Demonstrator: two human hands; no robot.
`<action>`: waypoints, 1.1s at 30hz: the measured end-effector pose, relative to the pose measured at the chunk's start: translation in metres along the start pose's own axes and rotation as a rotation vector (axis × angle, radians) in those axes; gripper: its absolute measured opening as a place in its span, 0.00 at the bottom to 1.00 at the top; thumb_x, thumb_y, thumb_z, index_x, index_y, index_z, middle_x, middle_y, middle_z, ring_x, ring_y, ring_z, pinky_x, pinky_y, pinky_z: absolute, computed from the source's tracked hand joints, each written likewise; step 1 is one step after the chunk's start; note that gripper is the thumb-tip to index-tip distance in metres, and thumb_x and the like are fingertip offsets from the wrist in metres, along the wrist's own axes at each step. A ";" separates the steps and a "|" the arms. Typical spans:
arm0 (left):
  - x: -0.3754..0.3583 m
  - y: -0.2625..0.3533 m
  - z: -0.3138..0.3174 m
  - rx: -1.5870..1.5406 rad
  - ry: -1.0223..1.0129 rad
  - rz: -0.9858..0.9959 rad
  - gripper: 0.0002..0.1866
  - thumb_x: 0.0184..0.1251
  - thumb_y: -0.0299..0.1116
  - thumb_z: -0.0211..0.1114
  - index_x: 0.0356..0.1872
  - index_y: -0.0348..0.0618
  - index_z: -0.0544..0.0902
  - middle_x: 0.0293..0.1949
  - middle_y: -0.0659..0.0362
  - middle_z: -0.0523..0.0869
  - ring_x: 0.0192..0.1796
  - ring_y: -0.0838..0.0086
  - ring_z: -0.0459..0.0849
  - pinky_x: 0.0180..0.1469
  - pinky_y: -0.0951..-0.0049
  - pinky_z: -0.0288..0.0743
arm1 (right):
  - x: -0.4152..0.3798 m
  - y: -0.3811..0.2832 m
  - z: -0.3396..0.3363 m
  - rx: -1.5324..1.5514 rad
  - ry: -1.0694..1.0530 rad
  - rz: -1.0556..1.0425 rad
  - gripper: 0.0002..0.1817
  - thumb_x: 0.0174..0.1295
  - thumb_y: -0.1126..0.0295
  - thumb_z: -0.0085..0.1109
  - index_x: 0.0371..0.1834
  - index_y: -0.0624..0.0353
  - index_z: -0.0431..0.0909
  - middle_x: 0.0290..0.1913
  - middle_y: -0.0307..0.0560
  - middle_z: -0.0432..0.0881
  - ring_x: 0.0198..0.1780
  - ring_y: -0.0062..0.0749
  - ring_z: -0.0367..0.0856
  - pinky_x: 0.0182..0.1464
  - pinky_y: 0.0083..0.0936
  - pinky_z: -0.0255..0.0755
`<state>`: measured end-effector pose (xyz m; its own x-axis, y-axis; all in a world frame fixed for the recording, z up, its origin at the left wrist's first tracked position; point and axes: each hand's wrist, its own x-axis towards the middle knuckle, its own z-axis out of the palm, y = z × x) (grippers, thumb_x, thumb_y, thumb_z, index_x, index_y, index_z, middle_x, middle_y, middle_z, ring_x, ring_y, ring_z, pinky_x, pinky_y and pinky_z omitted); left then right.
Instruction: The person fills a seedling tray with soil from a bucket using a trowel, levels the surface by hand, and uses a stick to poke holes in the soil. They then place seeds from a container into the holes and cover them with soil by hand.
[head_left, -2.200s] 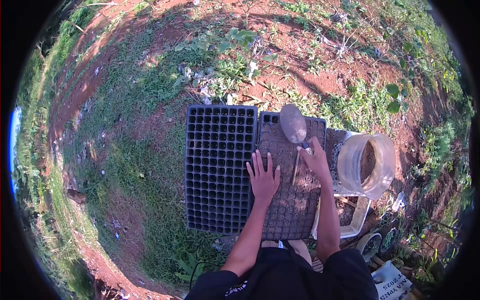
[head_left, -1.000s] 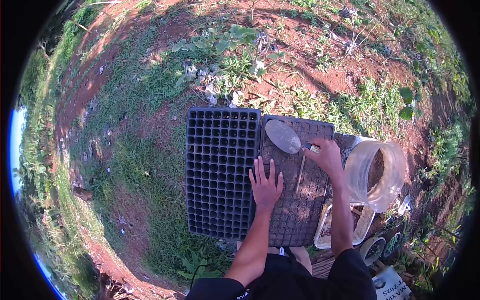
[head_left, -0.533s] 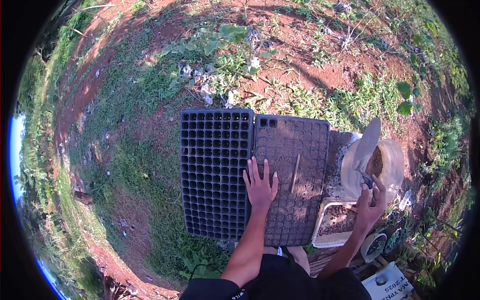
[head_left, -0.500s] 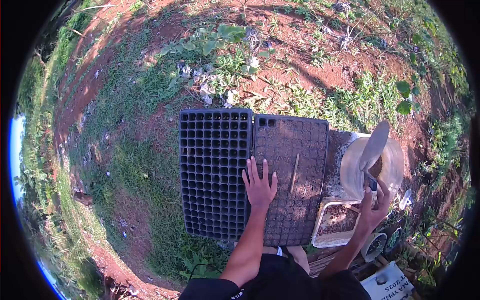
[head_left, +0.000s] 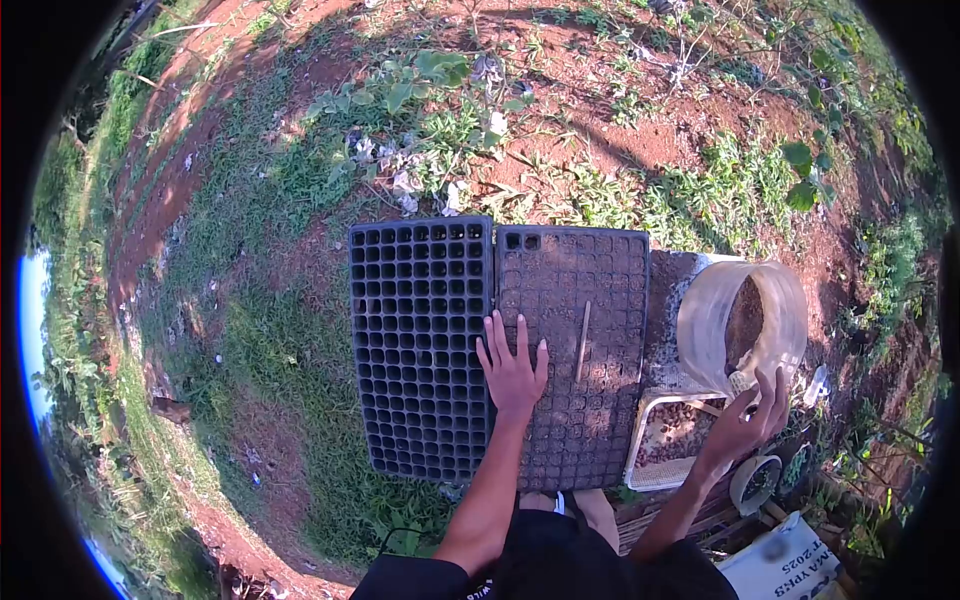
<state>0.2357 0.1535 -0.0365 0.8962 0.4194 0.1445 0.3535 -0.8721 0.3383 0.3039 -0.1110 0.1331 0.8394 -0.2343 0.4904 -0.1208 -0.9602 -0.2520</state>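
My left hand (head_left: pixel 514 375) lies flat, fingers spread, on the left part of a soil-filled seedling tray (head_left: pixel 615 340), its fingertips near the seam with the neighbouring tray. That neighbour, a black seedling tray (head_left: pixel 420 345), has bare cells. A thin stick (head_left: pixel 583 340) rests on the soil. On the right, my right hand (head_left: pixel 742 430) is closed, thumb and fingers around a small dark part that looks like the trowel's handle; the trowel's blade is out of sight. The hand is at the near rim of a translucent round tub (head_left: pixel 785 310) containing brown soil.
A white basket (head_left: pixel 632 465) with brown clumps stands below the tub. Near it are a round pot (head_left: pixel 752 490) and a printed white sack (head_left: pixel 780 570). Grass and leafy plants (head_left: pixel 430 85) grow on the red earth around the trays.
The trowel blade, upright above the tub before, no longer shows. My right hand has moved slightly down at the tub's near rim. My left hand stays on the tray.
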 end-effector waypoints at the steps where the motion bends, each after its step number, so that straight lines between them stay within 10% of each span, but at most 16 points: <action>1: 0.000 0.000 -0.001 0.000 0.000 -0.003 0.30 0.77 0.49 0.58 0.74 0.46 0.73 0.80 0.40 0.61 0.83 0.48 0.57 0.79 0.39 0.52 | 0.000 -0.015 0.001 -0.063 0.244 -0.166 0.13 0.68 0.81 0.58 0.53 0.61 0.84 0.46 0.50 0.87 0.48 0.43 0.83 0.55 0.41 0.74; 5: 0.009 0.004 -0.003 -0.127 0.040 -0.053 0.28 0.78 0.48 0.58 0.71 0.45 0.75 0.79 0.41 0.60 0.83 0.48 0.54 0.81 0.39 0.46 | -0.044 -0.049 0.048 0.624 -0.537 0.170 0.18 0.68 0.77 0.62 0.60 0.60 0.78 0.40 0.49 0.85 0.42 0.37 0.82 0.47 0.40 0.76; 10: 0.088 0.013 -0.001 -0.172 0.214 0.021 0.17 0.77 0.39 0.60 0.61 0.45 0.79 0.74 0.47 0.68 0.80 0.50 0.61 0.81 0.42 0.50 | -0.091 -0.066 0.116 0.502 -0.906 -0.095 0.27 0.65 0.69 0.69 0.67 0.57 0.73 0.31 0.42 0.82 0.32 0.37 0.82 0.38 0.35 0.76; 17: 0.158 -0.012 0.028 -0.149 0.164 0.181 0.07 0.68 0.30 0.62 0.41 0.44 0.85 0.70 0.49 0.72 0.77 0.53 0.66 0.82 0.45 0.52 | -0.087 -0.072 0.119 0.424 -0.777 -0.311 0.29 0.63 0.70 0.68 0.69 0.52 0.73 0.28 0.40 0.80 0.32 0.38 0.84 0.36 0.37 0.77; 33: 0.157 -0.008 0.023 -0.138 0.157 0.152 0.13 0.68 0.33 0.61 0.50 0.46 0.85 0.78 0.47 0.63 0.78 0.51 0.63 0.82 0.46 0.51 | -0.021 -0.106 0.160 0.986 -0.574 -0.148 0.12 0.57 0.86 0.64 0.43 0.61 0.86 0.40 0.46 0.88 0.38 0.31 0.82 0.46 0.29 0.77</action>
<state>0.3803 0.2204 -0.0375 0.8800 0.3298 0.3419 0.1689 -0.8899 0.4238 0.3840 0.0197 0.0157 0.9590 0.2179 0.1810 0.2538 -0.3768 -0.8909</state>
